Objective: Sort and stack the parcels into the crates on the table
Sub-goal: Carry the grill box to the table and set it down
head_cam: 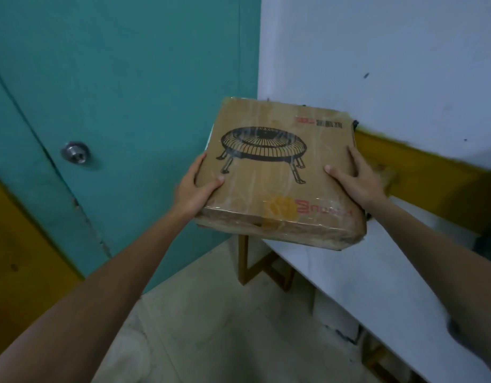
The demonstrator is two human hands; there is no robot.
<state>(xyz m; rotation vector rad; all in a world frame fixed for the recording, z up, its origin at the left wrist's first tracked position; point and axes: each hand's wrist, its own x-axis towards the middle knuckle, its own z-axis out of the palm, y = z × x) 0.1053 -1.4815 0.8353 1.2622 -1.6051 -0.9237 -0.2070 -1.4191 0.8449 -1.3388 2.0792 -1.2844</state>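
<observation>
A flat brown cardboard parcel [277, 172], wrapped in clear tape and printed with a round grill-like heater on legs, is held up in front of me over the left end of the white table [371, 275]. My left hand [194, 189] grips its left edge, thumb on top. My right hand [357, 178] holds the right edge, fingers spread on the top face. A yellow crate [421, 175] stands on the table behind the parcel, against the wall; its inside is mostly hidden.
A teal door [114, 106] with a metal knob [75, 152] fills the left. The white wall [377, 51] rises behind the table. Gold metal table legs [255, 266] stand on the pale tiled floor [211, 327] below.
</observation>
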